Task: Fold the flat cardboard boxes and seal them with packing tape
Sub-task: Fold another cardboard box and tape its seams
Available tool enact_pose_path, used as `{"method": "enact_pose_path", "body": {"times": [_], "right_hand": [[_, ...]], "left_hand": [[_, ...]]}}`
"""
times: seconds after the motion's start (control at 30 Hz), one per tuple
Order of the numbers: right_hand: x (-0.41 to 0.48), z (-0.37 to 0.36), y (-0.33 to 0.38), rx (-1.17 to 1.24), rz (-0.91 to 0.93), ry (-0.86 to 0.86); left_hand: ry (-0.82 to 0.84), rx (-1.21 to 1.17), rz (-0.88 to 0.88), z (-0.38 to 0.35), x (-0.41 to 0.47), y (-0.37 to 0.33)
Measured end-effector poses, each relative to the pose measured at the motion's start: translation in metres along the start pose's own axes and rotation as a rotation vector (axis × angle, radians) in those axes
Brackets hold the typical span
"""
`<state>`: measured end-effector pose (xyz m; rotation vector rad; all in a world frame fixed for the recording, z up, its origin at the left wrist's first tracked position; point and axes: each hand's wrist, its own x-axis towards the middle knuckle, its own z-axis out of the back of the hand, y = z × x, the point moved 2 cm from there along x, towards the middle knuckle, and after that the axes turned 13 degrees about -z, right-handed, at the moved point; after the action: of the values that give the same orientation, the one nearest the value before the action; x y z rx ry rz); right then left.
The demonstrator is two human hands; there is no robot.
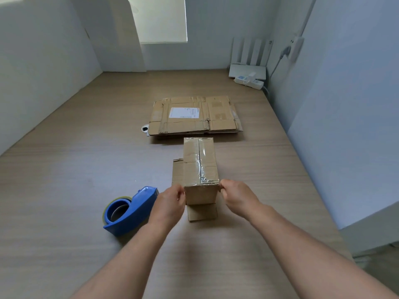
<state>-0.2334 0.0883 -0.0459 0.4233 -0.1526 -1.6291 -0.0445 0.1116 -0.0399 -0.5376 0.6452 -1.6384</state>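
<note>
Two bare hands meet on one small brown cardboard box (199, 165) just below the middle of the frame: the left hand (170, 200) grips its near left upper corner and the right hand (236, 196) its near right upper corner, fingers (223, 188) curled, the hands apart with the box between them. How far those fingers reach round the edges is turned away from us, and we cannot make it out. The box stands on the pale wood-grain tabletop (64, 190), one strip of clear shiny packing tape (201, 167) running along its top seam; its underside is hidden, and two loose brown flaps show at its foot, a left flap (177, 171) flat on the table and a near flap (201, 212) toward us. We count one blue plastic tape dispenser (131, 210) holding one roll (117, 210), lower left of the box, its front end partly covered by the left hand. Above the box lies one pile of flattened brown cardboard (194, 124) bearing one white label (183, 112); how many sheets it holds we cannot tell. A small round object (145, 128) peeks out at the pile's lower left corner, mostly hidden and too small to name. At the upper right, by the wall (345, 104), we see one white power strip (249, 80) and, behind it, one blurred white device with upright fins (248, 55). Both forearms (313, 255) are cut off by the bottom edge of the frame.
</note>
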Motion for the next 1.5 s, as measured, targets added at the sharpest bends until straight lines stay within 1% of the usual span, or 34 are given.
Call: {"method": "enact_pose_path", "body": {"times": [0.07, 0.13, 0.2, 0.3, 0.37, 0.47, 0.6, 0.67, 0.7, 0.73, 0.8, 0.87, 0.93, 1.0, 1.07, 1.17, 1.23, 1.3, 1.4, 1.47, 1.5], "right_hand": [[0.004, 0.006, -0.005, -0.011, 0.077, 0.028], [0.007, 0.008, -0.005, -0.017, 0.132, 0.023], [0.011, 0.010, -0.004, -0.038, 0.151, 0.003], [0.014, 0.007, -0.003, -0.074, 0.231, -0.040], [0.013, 0.001, -0.004, -0.059, 0.297, -0.124], [0.012, -0.010, -0.010, -0.005, 0.345, -0.291], [0.014, -0.017, -0.012, 0.076, 0.412, -0.428], [0.016, -0.021, -0.017, 0.076, 0.432, -0.480], [0.016, -0.023, -0.019, 0.071, 0.438, -0.476], [0.016, -0.024, -0.022, 0.068, 0.440, -0.453], [0.015, -0.019, -0.024, 0.063, 0.391, -0.355], [0.016, -0.007, -0.025, 0.169, 0.212, -0.272], [0.025, 0.003, -0.023, 0.340, -0.012, -0.230], [0.041, 0.012, -0.011, 0.397, -0.155, -0.171], [0.058, 0.012, 0.004, 0.385, -0.220, -0.055], [0.076, 0.001, 0.017, 0.429, -0.308, 0.100], [0.076, 0.000, 0.017, 0.389, -0.372, 0.129], [0.068, 0.006, 0.011, 0.358, -0.443, 0.163], [0.052, 0.016, 0.005, 0.435, -0.554, 0.340], [0.044, 0.029, 0.009, 0.467, -0.546, 0.398], [0.042, 0.039, 0.013, 0.488, -0.516, 0.382]], "left_hand": [[0.067, 0.052, -0.045, 0.006, 0.003, 0.001], [0.067, 0.073, -0.060, 0.009, 0.008, 0.002], [0.045, 0.039, -0.053, 0.011, 0.013, 0.002], [0.079, 0.024, -0.051, 0.014, 0.019, 0.002], [0.097, 0.088, -0.109, 0.012, 0.021, 0.006], [0.022, 0.181, -0.224, 0.007, 0.020, 0.013], [-0.138, 0.076, -0.268, -0.002, 0.018, 0.025], [-0.160, 0.056, -0.266, -0.007, 0.016, 0.028], [-0.158, 0.042, -0.262, -0.008, 0.015, 0.030], [-0.142, 0.017, -0.255, -0.008, 0.014, 0.030], [-0.050, -0.064, -0.216, -0.004, 0.013, 0.032], [-0.007, -0.148, -0.199, 0.002, 0.014, 0.031], [-0.088, -0.228, -0.164, 0.009, 0.020, 0.029], [-0.166, -0.318, -0.056, 0.012, 0.036, 0.027], [-0.130, -0.383, 0.042, 0.011, 0.058, 0.022], [0.025, -0.453, 0.118, 0.005, 0.077, 0.006], [0.094, -0.367, 0.148, 0.002, 0.077, -0.004], [0.131, -0.283, 0.167, 0.003, 0.072, -0.009], [0.244, -0.311, 0.292, 0.008, 0.062, -0.013], [0.295, -0.302, 0.334, 0.013, 0.058, -0.022], [0.279, -0.304, 0.322, 0.017, 0.057, -0.029]]}}
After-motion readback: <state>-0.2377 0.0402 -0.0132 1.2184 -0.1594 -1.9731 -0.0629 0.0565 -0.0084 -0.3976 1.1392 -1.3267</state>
